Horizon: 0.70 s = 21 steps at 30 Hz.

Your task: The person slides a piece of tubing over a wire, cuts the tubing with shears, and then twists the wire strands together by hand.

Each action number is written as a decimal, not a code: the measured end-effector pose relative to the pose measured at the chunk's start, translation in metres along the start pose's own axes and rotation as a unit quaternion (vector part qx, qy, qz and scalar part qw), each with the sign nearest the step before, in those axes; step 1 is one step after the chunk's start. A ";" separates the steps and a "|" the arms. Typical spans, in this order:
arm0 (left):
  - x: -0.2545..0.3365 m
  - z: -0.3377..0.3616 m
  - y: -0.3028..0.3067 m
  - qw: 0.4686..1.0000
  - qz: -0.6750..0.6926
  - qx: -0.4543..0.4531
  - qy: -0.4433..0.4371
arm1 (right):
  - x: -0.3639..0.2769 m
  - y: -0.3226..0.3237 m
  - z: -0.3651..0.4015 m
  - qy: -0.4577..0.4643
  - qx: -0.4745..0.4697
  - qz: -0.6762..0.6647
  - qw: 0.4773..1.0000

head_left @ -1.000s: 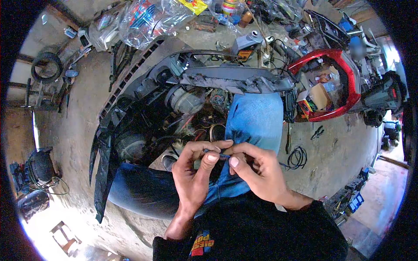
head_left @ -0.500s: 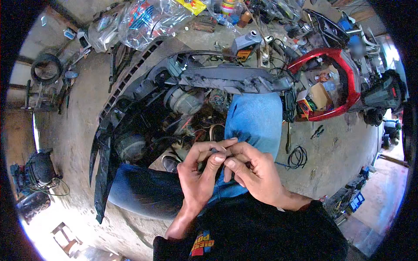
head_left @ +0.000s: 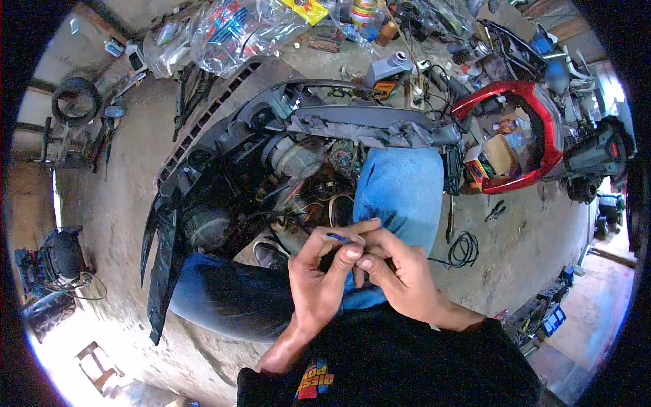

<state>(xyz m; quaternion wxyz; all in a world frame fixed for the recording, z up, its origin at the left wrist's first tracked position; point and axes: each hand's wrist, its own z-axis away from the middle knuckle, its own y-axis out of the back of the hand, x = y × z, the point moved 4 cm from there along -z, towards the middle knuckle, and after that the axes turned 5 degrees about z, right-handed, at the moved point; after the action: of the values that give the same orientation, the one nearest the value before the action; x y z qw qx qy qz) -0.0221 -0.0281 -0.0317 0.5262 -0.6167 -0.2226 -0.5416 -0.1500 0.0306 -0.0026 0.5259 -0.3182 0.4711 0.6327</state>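
Fingers pinch blue piece; carton sits open.

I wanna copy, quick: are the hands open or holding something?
Left hand: closed, holding a small blue piece.
Right hand: closed in a pinch; whether it holds anything cannot be told.

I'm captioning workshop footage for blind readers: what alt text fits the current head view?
A person's left hand pinches a small dark-blue piece, the right hand close against it, above blue jeans. A large black-and-grey molded part curves in front of them on a cluttered workshop floor, with a red frame to the right.
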 end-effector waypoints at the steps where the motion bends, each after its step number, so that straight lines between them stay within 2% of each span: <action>1: -0.001 0.002 0.000 0.999 0.025 0.012 0.034 | 0.000 -0.002 -0.001 -0.003 0.007 -0.017 1.000; 4: 0.005 0.002 0.000 0.999 0.014 0.009 0.050 | 0.005 -0.005 -0.001 -0.014 0.028 -0.068 0.997; 10: 0.015 -0.009 0.009 0.987 -0.139 -0.033 -0.076 | 0.007 -0.007 -0.005 -0.044 -0.031 -0.193 0.980; 11: 0.021 -0.009 0.007 0.991 -0.116 -0.013 -0.062 | 0.006 -0.007 -0.006 -0.050 -0.049 -0.207 0.976; 15: 0.024 -0.009 0.016 0.998 -0.036 -0.028 -0.038 | 0.007 -0.008 -0.006 -0.075 -0.123 -0.272 0.951; 17: 0.026 -0.009 0.017 0.998 -0.039 -0.042 -0.020 | 0.010 -0.010 -0.006 -0.080 -0.169 -0.300 0.935; 21: 0.027 -0.011 0.021 0.994 -0.064 -0.088 -0.012 | 0.011 -0.014 -0.004 -0.105 -0.203 -0.336 0.914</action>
<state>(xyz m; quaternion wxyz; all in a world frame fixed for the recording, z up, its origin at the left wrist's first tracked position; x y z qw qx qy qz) -0.0011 -0.0529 -0.0178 0.4311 -0.6514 -0.2193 -0.5846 -0.1398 0.0303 -0.0172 0.6781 -0.4888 0.1402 0.5307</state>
